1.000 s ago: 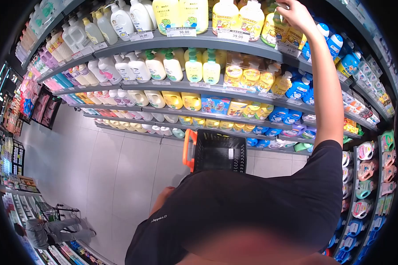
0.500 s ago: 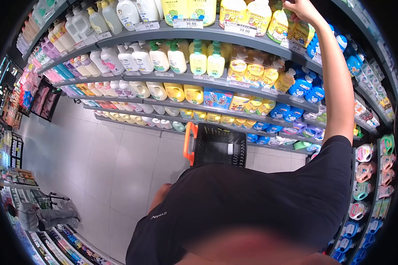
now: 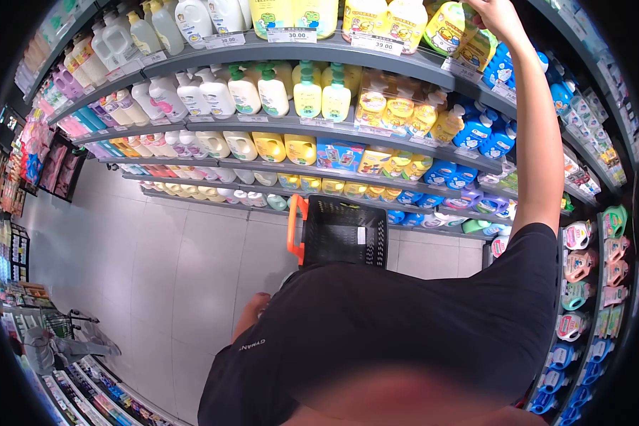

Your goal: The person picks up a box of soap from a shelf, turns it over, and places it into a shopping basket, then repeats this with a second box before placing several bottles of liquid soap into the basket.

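One yellow pouch [image 3: 449, 27] on the top shelf [image 3: 405, 62], soft, likely heavy with liquid; my right hand [image 3: 495, 15] has its grip clamped on the upper corner

A yellow bottle [image 3: 446, 27] is gripped at its upper end by the right hand [image 3: 495, 13], whose fingers are wrapped over its top, so the cap is hidden. The bottle is tilted, its top leaning towards the grip and its base swung out down and to the left of it. A green-and-white cartoon print is carried on the front face, which is turned outwards. The base is seen below the grip; whether it rests on anything cannot be told. A black mesh basket [image 3: 344, 231] with an orange handle is set upright well below the grip, its open top showing nothing inside.
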Motion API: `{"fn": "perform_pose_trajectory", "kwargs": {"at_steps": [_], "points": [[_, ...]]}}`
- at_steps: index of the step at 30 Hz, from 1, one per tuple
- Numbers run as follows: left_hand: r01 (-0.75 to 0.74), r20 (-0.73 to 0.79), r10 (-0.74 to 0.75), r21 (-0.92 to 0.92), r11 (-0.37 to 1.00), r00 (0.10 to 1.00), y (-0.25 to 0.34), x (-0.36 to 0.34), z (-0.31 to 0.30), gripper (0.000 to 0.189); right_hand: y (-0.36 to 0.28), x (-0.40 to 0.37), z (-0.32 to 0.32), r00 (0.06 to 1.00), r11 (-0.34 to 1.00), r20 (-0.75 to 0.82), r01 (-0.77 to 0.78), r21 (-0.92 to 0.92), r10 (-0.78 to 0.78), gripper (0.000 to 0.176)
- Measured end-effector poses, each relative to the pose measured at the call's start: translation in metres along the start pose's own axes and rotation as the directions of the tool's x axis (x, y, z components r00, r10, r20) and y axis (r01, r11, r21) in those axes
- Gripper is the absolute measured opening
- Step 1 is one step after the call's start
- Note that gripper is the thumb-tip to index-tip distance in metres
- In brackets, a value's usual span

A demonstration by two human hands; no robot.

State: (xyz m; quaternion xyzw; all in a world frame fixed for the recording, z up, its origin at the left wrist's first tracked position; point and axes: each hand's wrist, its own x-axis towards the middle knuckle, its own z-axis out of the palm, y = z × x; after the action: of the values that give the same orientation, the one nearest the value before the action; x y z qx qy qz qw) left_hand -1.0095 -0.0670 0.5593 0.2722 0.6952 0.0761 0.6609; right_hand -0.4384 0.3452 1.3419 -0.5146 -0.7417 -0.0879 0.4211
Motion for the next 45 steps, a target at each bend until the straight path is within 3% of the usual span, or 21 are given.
{"fn": "perform_pose_trajectory", "kwargs": {"at_steps": [2, 6, 7, 9, 11, 12, 14, 17, 19, 21, 23, 25, 27, 29, 31, 35, 36, 37, 40, 43, 45], "points": [[0.086, -0.053, -0.088, -0.033, 0.996, 0.995, -0.012, 0.025, 0.005, 0.033, 0.0, -0.006, 0.001, 0.988, 0.995, -0.119, 0.097, -0.011, -0.097, 0.02], [0.111, -0.043, -0.11, 0.03, 0.993, 0.993, -0.021, 0.047, 0.004, 0.03, -0.008, -0.01, -0.009, 0.997, 0.986, -0.072, -0.028, 0.166, 0.041, 0.015], [-0.085, 0.115, 0.047, 0.349, 0.933, 0.992, -0.041, 0.077, -0.002, 0.03, -0.008, -0.011, -0.012, 0.998, 0.984, -0.068, 0.007, 0.178, 0.005, 0.015], [-0.533, 0.414, 0.352, 0.753, 0.386, 0.839, -0.04, 0.081, -0.012, 0.031, -0.008, -0.012, -0.013, 0.996, 0.975, -0.057, 0.079, 0.207, -0.069, 0.014], [-0.078, 0.114, 0.045, 0.3, 0.951, 0.993, -0.039, 0.079, -0.005, 0.031, -0.022, -0.022, -0.015, 0.998, 0.894, 0.055, -0.01, 0.447, -0.016, 0.013], [0.11, -0.045, -0.112, -0.044, 0.993, 0.993, -0.015, 0.046, 0.001, 0.031, -0.033, -0.029, -0.021, 0.996, 0.902, 0.089, -0.031, 0.43, -0.008, 0.013], [0.007, -0.019, -0.006, 0.069, 0.998, 1.0, 0.037, -0.016, -0.003, 0.033, -0.039, -0.035, -0.021, 0.985, 0.892, 0.102, 0.082, 0.445, -0.142, 0.016], [-0.199, 0.179, 0.159, 0.233, 0.952, 0.971, 0.037, 0.0, -0.014, 0.039, -0.073, -0.064, -0.026, 0.974, 0.945, 0.228, -0.069, 0.321, -0.007, 0.022], [-0.293, 0.263, 0.186, 0.46, 0.838, 0.947, 0.047, 0.001, -0.014, 0.046, -0.055, -0.075, -0.023, 0.917, 0.978, 0.399, -0.066, 0.199, -0.019, 0.034], [-0.287, 0.246, 0.15, 0.766, 0.575, 0.958, 0.134, -0.054, 0.009, 0.053, -0.084, -0.103, -0.015, 0.888, 0.943, 0.46, -0.152, 0.296, -0.001, 0.025], [-0.396, 0.318, 0.256, 0.539, 0.743, 0.913, 0.212, -0.113, 0.033, 0.048, -0.109, -0.125, -0.011, 0.789, 0.894, 0.614, -0.271, 0.357, -0.007, 0.031], [-0.609, 0.434, 0.499, 0.159, 0.777, 0.75, 0.265, -0.14, 0.059, 0.048, -0.123, -0.152, 0.006, 0.788, 0.864, 0.598, -0.193, 0.465, -0.146, 0.023], [-0.499, 0.455, 0.524, -0.185, 0.847, 0.72, 0.33, -0.205, 0.084, 0.049, -0.124, -0.174, 0.029, 0.774, 0.828, 0.485, 0.088, 0.553, -0.406, 0.017], [-0.323, 0.508, 0.647, -0.586, 0.743, 0.568, 0.356, -0.215, 0.108, 0.052, -0.124, -0.201, 0.061, 0.77, 0.743, 0.384, 0.17, 0.647, -0.51, 0.017], [-0.099, 0.498, 0.652, -0.747, 0.658, 0.572, 0.384, -0.249, 0.13, 0.054, -0.135, -0.225, 0.072, 0.737, 0.733, 0.528, -0.065, 0.677, -0.423, 0.017], [0.213, 0.47, 0.746, -0.882, 0.42, 0.472, 0.377, -0.217, 0.144, 0.066, -0.126, -0.289, 0.119, 0.666, 0.765, 0.584, -0.032, 0.644, -0.464, 0.018], [0.106, 0.353, 0.621, -0.911, 0.399, 0.7, 0.375, -0.223, 0.145, 0.066, -0.119, -0.302, 0.129, 0.668, 0.785, 0.598, -0.033, 0.619, -0.444, 0.029], [0.077, 0.296, 0.64, -0.935, 0.347, 0.708, 0.373, -0.224, 0.15, 0.064, -0.115, -0.313, 0.135, 0.667, 0.803, 0.613, -0.035, 0.595, -0.425, 0.04], [0.144, 0.258, 0.713, -0.965, 0.218, 0.652, 0.344, -0.197, 0.156, 0.06, -0.108, -0.336, 0.131, 0.642, 0.708, 0.722, -0.382, 0.594, -0.258, 0.069], [0.224, 0.257, 0.749, -0.963, 0.148, 0.61, 0.312, -0.179, 0.158, 0.056, -0.089, -0.387, 0.144, 0.669, 0.676, 0.735, -0.491, 0.55, -0.112, 0.088], [0.188, 0.247, 0.764, -0.968, 0.166, 0.596, 0.302, -0.184, 0.164, 0.054, -0.07, -0.423, 0.157, 0.452, 0.556, 0.877, -0.693, 0.459, -0.16, 0.081]]}}
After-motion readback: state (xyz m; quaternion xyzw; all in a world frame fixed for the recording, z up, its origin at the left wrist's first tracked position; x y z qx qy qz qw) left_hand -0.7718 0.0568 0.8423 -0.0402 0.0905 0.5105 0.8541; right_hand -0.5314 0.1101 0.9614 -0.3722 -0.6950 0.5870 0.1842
